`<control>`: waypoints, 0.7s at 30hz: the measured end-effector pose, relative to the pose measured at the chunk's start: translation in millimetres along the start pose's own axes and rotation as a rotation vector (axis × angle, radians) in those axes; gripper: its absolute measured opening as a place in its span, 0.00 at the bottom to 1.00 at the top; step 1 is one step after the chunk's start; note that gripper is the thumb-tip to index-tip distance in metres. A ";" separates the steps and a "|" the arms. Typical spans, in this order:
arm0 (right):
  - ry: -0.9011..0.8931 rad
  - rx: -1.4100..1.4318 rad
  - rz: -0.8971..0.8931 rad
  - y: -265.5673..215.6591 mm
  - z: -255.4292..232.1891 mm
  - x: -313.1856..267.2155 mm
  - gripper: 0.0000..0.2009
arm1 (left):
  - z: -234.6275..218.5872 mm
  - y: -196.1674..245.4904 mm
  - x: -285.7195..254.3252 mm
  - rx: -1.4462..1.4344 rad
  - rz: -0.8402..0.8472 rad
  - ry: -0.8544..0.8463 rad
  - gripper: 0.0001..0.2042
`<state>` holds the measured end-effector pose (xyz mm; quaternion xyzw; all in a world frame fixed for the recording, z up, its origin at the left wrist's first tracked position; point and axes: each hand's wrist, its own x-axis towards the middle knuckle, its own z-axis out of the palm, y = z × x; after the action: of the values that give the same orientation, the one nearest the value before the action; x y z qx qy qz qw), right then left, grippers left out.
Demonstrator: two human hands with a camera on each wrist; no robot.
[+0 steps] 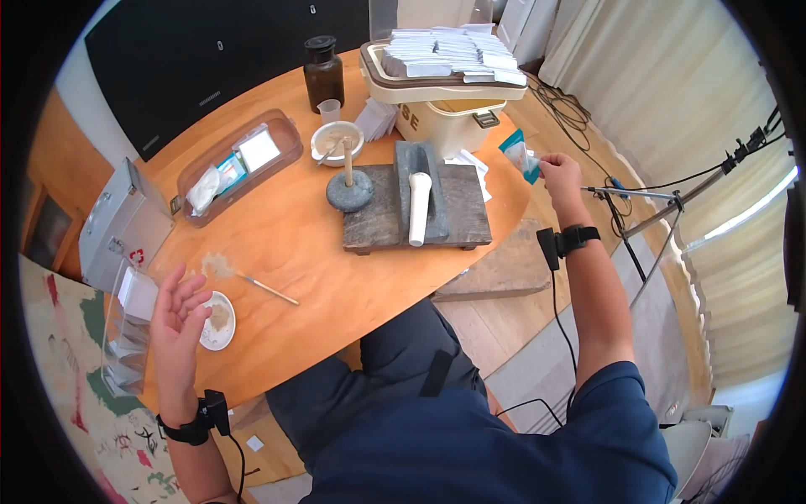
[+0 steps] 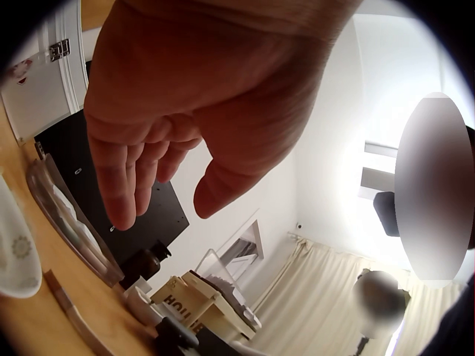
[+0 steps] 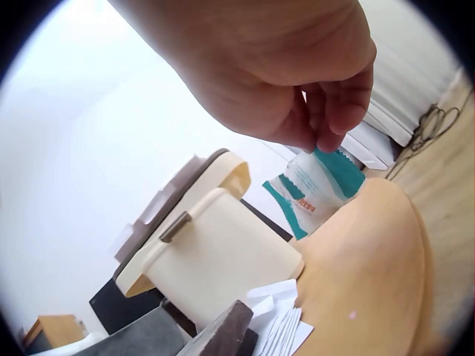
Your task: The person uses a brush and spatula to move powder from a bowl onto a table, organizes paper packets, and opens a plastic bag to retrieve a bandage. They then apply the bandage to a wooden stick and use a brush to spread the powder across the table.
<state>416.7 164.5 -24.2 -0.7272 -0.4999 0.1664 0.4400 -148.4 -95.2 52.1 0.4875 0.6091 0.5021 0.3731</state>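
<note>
The right hand (image 1: 561,178) pinches a small teal and white packet (image 1: 520,157) by its edge, right of the cream box. In the right wrist view the packet (image 3: 319,189) hangs from the thumb and fingertips of the hand (image 3: 286,81), above the table's rounded end. The left hand (image 1: 179,323) is raised palm up with relaxed fingers, holding nothing, beside a small white dish (image 1: 220,334) with pale powder. In the left wrist view that hand (image 2: 200,111) hangs in the air, fingers loosely bent, and the dish (image 2: 16,248) shows at the left edge.
A stone trough (image 1: 411,155) with a white pestle (image 1: 419,210) stands on a dark wooden board (image 1: 367,223). Around it are a stone grinder (image 1: 349,193), a mortar (image 1: 337,134), a brown bottle (image 1: 323,76), a lidded tray (image 1: 273,126), a brush (image 1: 269,289) and the cream box (image 1: 449,126).
</note>
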 end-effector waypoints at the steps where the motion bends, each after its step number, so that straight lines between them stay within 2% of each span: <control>1: -0.006 0.002 0.000 3.3 5.3 5.1 0.07 | 1.2 0.2 -0.6 0.003 -0.003 0.005 0.29; 3: -0.031 0.260 0.195 2.1 18.3 5.9 0.05 | 2.4 0.0 -2.3 0.001 -0.012 0.012 0.28; 7: -0.105 0.287 0.235 5.8 30.9 11.6 0.06 | 1.2 -4.5 -1.2 0.013 -0.023 0.031 0.28; 10: -0.139 0.228 0.246 12.6 30.6 14.9 0.11 | 1.6 -6.5 0.6 0.015 -0.040 0.035 0.29; 13: -0.068 0.094 0.057 8.5 15.9 7.9 0.13 | 0.7 -12.0 2.2 0.029 -0.006 0.047 0.23; 14: -0.026 0.093 -0.038 0.8 8.8 3.5 0.14 | -2.1 -16.5 5.3 0.037 -0.007 0.119 0.17; 15: -0.027 0.090 -0.070 -19.6 -2.5 -6.9 0.14 | -6.8 -20.9 6.6 0.050 -0.014 0.191 0.11; 17: -0.076 0.141 -0.156 -67.4 -27.1 -38.0 0.15 | -24.3 -29.2 9.1 0.024 -0.021 0.243 0.08; 18: -0.108 0.203 -0.227 -92.0 -37.5 -53.8 0.15 | -29.2 -30.4 12.6 -0.020 0.013 0.301 0.09; 20: -0.174 0.294 -0.316 -134.5 -44.3 -85.3 0.14 | -27.8 -14.1 14.6 -0.057 -0.015 0.317 0.09; 21: -0.209 0.326 -0.420 -157.4 -41.0 -103.9 0.13 | -25.8 -5.5 14.7 -0.098 -0.033 0.336 0.10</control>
<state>307.0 72.2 105.0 -0.5064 -0.6490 0.2239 0.5217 -177.6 -87.5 52.8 0.3677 0.6456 0.5995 0.2975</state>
